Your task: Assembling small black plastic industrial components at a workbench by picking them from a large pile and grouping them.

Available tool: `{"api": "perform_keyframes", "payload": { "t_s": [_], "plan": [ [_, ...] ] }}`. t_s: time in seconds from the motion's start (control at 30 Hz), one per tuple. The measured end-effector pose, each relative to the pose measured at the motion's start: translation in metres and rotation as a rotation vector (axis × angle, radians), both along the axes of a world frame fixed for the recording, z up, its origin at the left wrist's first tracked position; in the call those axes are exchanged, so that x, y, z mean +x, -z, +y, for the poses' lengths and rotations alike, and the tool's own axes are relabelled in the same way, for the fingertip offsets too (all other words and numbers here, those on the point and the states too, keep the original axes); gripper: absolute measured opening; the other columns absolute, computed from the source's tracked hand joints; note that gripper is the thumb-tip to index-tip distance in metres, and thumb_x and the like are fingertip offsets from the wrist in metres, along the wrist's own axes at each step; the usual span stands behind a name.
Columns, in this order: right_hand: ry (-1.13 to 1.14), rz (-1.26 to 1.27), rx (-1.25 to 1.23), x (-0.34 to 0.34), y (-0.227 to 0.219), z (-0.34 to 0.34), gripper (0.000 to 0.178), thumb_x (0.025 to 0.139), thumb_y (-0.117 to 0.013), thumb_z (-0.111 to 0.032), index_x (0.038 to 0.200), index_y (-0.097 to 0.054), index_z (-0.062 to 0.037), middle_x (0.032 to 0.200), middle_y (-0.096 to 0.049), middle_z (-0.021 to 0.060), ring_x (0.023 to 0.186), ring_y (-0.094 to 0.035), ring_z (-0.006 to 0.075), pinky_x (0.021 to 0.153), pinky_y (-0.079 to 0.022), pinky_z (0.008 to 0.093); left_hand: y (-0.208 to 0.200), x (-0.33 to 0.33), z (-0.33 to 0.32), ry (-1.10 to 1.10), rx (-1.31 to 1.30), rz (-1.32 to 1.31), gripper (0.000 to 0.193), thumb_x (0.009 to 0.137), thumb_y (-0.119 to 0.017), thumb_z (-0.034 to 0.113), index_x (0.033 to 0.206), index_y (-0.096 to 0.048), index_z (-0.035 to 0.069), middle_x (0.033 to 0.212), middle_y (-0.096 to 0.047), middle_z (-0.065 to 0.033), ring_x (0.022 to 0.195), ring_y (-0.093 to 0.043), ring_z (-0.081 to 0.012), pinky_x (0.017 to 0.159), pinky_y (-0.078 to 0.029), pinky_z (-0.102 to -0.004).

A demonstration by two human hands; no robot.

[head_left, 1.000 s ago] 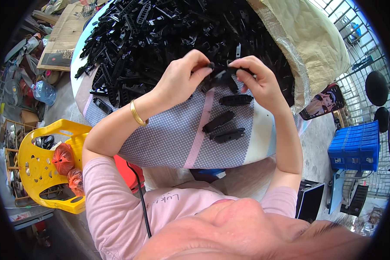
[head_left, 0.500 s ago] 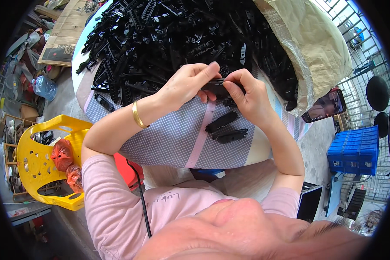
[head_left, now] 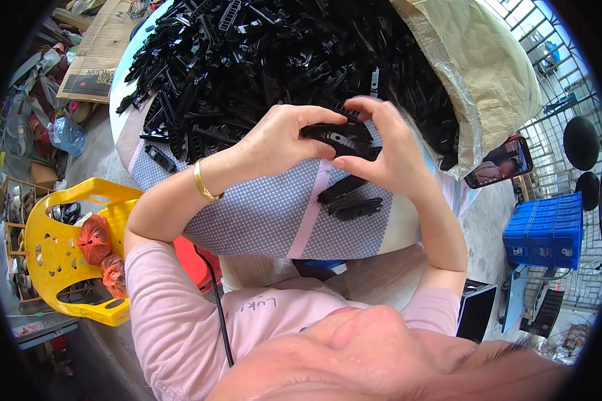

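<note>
A black plastic part (head_left: 343, 139), long with a greyish inner strip, sits between my two hands above the near side of the cloth-covered table (head_left: 254, 217). Its left end is pinched in my left hand (head_left: 289, 137), which has a gold bangle at the wrist. Around the right end, my right hand (head_left: 396, 150) has its thumb and forefinger spread wide; whether its other fingers touch the part is hidden. Just below the hands, two similar black parts (head_left: 356, 209) lie on the dotted cloth. Beyond them spreads a large heap of black plastic parts (head_left: 247, 67).
A beige sack (head_left: 495, 73) with more black parts lies at the right, near a phone (head_left: 502, 164). Blue crates (head_left: 543, 230) stand farther right. At left are a yellow chair (head_left: 53, 247) with red bags, a water bottle (head_left: 67, 136) and cardboard (head_left: 97, 60).
My right thumb and forefinger have gone from a pinch to spread apart. The part has turned so its inner strip shows, and my left hand has shifted slightly.
</note>
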State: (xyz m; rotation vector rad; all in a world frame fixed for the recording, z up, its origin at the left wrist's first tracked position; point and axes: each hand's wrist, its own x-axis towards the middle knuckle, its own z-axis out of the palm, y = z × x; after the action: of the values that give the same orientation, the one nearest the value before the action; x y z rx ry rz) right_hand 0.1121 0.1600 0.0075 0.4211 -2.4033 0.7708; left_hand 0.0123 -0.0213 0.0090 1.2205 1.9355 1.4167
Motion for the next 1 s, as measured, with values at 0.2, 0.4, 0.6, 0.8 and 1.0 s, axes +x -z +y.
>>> {"api": "perform_keyframes", "payload": {
  "t_s": [0.2, 0.4, 0.6, 0.8, 1.0],
  "plan": [
    [-0.036, -0.228, 0.108, 0.0, 0.003, 0.009, 0.051, 0.064, -0.079, -0.021, 0.106, -0.061, 0.0001, 0.088, -0.063, 0.0126, 0.08, -0.06, 0.026, 0.07, -0.047, 0.034, -0.004, 0.003, 0.002, 0.016, -0.079, 0.263, 0.045, 0.072, -0.067, -0.005, 0.116, -0.059, -0.001, 0.095, -0.067, -0.0126, 0.082, -0.066, -0.0154, 0.074, -0.054, -0.0261],
    [-0.007, -0.13, 0.089, 0.002, 0.003, 0.009, 0.043, 0.064, -0.08, -0.021, 0.098, -0.065, 0.0006, 0.08, -0.065, 0.011, 0.072, -0.06, 0.0241, 0.066, -0.047, 0.0333, 0.001, 0.0, 0.002, 0.029, -0.011, 0.259, 0.045, 0.07, -0.07, -0.004, 0.115, -0.061, 0.001, 0.094, -0.068, -0.0136, 0.083, -0.067, -0.017, 0.072, -0.055, -0.0273],
    [0.018, -0.146, 0.01, 0.001, 0.004, 0.008, 0.043, 0.062, -0.081, -0.022, 0.096, -0.067, 0.0011, 0.082, -0.067, 0.0114, 0.073, -0.061, 0.0233, 0.062, -0.047, 0.0313, 0.003, -0.001, 0.003, 0.028, 0.025, 0.258, 0.044, 0.072, -0.07, -0.003, 0.115, -0.061, 0.001, 0.096, -0.068, -0.0141, 0.084, -0.067, -0.0165, 0.071, -0.055, -0.0266],
    [0.009, -0.073, 0.065, 0.002, 0.001, 0.008, 0.032, 0.066, -0.079, -0.017, 0.09, -0.068, 0.0016, 0.077, -0.066, 0.011, 0.069, -0.061, 0.0203, 0.06, -0.047, 0.0298, 0.002, 0.0, 0.002, 0.039, 0.051, 0.252, 0.042, 0.074, -0.069, -0.001, 0.115, -0.062, 0.003, 0.098, -0.068, -0.0124, 0.08, -0.066, -0.0135, 0.068, -0.054, -0.0254],
    [-0.063, -0.427, -0.491, -0.018, 0.011, 0.053, 0.022, 0.089, -0.059, -0.017, 0.098, -0.066, 0.0019, 0.083, -0.067, 0.0047, 0.072, -0.061, 0.0091, 0.063, -0.049, 0.0223, 0.018, 0.014, 0.003, 0.254, -0.049, 0.152, 0.039, 0.075, -0.069, 0.004, 0.114, -0.061, 0.003, 0.098, -0.067, -0.0127, 0.084, -0.064, -0.0229, 0.079, -0.051, -0.0311]
  ]
}}
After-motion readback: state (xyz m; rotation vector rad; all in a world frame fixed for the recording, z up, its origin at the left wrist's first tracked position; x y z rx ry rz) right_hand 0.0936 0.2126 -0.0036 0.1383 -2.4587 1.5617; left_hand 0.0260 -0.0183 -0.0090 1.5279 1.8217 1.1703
